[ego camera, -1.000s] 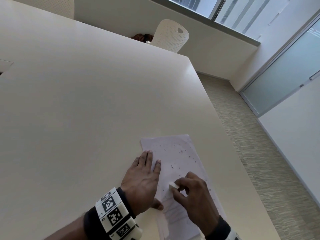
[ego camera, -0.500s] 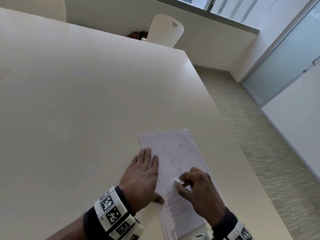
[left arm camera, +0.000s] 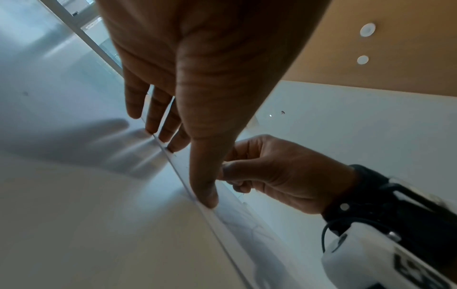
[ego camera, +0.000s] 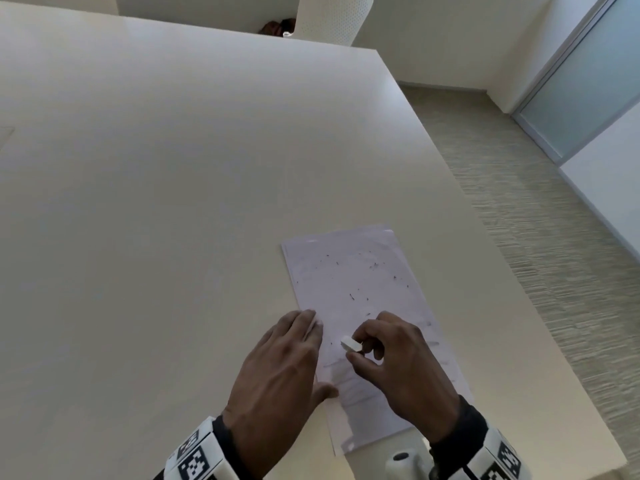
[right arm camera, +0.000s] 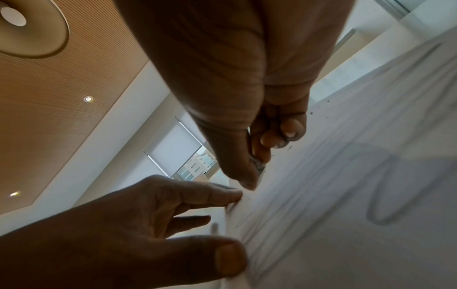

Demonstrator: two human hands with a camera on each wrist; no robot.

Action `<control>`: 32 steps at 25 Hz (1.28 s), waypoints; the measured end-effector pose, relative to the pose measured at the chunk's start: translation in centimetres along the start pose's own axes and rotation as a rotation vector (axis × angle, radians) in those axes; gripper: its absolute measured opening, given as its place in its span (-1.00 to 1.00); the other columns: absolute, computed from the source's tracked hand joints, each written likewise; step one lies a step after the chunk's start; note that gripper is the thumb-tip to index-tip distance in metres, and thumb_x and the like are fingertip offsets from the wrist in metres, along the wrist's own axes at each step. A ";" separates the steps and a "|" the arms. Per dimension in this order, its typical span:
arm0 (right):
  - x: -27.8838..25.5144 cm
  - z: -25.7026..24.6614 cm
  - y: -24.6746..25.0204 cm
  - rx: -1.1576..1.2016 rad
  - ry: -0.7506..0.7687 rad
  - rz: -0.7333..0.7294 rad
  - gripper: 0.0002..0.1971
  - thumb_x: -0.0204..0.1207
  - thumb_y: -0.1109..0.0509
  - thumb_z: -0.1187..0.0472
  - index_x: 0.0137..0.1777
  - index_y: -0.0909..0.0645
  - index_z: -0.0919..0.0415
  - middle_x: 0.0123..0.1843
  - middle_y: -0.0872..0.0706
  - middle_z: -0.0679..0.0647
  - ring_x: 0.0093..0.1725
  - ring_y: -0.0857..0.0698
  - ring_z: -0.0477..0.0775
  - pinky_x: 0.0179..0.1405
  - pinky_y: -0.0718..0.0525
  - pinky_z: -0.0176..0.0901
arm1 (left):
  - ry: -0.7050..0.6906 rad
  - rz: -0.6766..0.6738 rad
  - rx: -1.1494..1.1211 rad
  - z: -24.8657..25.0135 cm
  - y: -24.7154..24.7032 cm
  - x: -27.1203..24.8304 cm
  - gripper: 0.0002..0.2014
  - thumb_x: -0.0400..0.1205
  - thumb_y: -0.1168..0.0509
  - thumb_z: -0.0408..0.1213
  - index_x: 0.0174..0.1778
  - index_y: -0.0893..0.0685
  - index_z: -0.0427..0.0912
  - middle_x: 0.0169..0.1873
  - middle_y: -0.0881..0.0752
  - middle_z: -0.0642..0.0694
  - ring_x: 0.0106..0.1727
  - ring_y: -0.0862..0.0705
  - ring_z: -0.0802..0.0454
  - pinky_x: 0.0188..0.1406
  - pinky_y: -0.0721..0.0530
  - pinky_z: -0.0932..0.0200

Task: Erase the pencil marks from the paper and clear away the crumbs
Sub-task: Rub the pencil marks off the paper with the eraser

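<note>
A white sheet of paper [ego camera: 356,278] lies near the table's right edge, with dark eraser crumbs [ego camera: 351,296] scattered over its far half and faint pencil lines [ego camera: 349,375] nearer me. My left hand [ego camera: 277,368] lies flat with straight fingers on the paper's left edge, thumb [left arm camera: 205,195] pressing the sheet down. My right hand [ego camera: 401,358] pinches a small white eraser [ego camera: 350,344] between thumb and fingers and holds it against the paper. In the right wrist view the pencil loops [right arm camera: 385,211] show large beside the hand [right arm camera: 247,136].
The cream table [ego camera: 156,202] stretches far and left. Its right edge [ego camera: 540,344] runs close to the paper, with carpet floor [ego camera: 554,237] beyond. A white perforated chair [ego camera: 332,19] stands at the far end.
The right hand with the eraser has shifted slightly along the paper while rubbing. The left hand stays pressed on the sheet's left edge. The head view has tilted down a little.
</note>
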State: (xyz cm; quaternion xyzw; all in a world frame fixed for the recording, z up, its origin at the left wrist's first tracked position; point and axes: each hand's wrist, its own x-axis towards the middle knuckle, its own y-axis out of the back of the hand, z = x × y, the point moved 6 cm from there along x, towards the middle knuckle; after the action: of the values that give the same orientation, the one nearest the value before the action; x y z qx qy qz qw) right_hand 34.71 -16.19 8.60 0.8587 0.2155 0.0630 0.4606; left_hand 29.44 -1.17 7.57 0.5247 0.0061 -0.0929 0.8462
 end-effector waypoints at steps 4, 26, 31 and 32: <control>-1.0 -1.7 -1.8 -0.041 0.028 -0.137 -0.87 0.54 -0.46 -0.04 -0.07 -0.69 -0.02 -0.17 -0.55 -0.18 -0.20 -0.57 -0.21 -0.24 -0.52 -0.44 | 0.003 -0.016 0.007 0.4 -0.6 -0.2 0.03 0.54 -0.25 0.39 0.76 0.00 -0.16 0.73 -0.06 -0.08 0.72 0.01 0.00 0.55 0.17 0.22; -1.1 -2.6 -3.3 -0.074 0.082 -0.143 -0.85 0.57 -0.44 0.00 -0.14 -0.68 0.05 -0.14 -0.54 -0.14 -0.21 -0.57 -0.18 -0.23 -0.56 -0.44 | 0.007 0.026 0.041 0.6 -0.5 -0.6 0.00 0.59 -0.22 0.35 0.76 0.09 -0.13 0.76 0.05 -0.07 0.74 0.13 0.01 0.69 0.14 0.13; 0.3 1.3 1.0 -0.102 -0.083 0.095 -0.81 0.51 -0.51 -0.01 -0.26 -0.69 0.05 -0.25 -0.54 -0.17 -0.31 -0.57 -0.23 -0.32 -0.48 -0.44 | 0.009 0.010 0.058 0.5 -0.6 -0.6 0.08 0.53 -0.22 0.42 0.76 0.12 -0.14 0.76 0.08 -0.08 0.74 0.14 -0.01 0.70 0.15 0.11; -0.1 0.5 0.1 -0.090 -0.057 0.054 -0.81 0.51 -0.51 0.01 -0.27 -0.68 0.05 -0.24 -0.53 -0.17 -0.31 -0.56 -0.24 -0.33 -0.47 -0.46 | 0.005 0.016 0.059 0.6 -0.5 -0.6 0.07 0.54 -0.22 0.41 0.76 0.11 -0.14 0.76 0.07 -0.09 0.74 0.13 -0.01 0.71 0.14 0.12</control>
State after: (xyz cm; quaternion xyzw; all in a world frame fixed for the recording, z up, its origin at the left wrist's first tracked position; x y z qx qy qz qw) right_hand 34.83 -16.66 8.40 0.8441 0.1759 0.0603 0.5030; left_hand 28.76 -1.84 7.42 0.5496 0.0013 -0.0847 0.8311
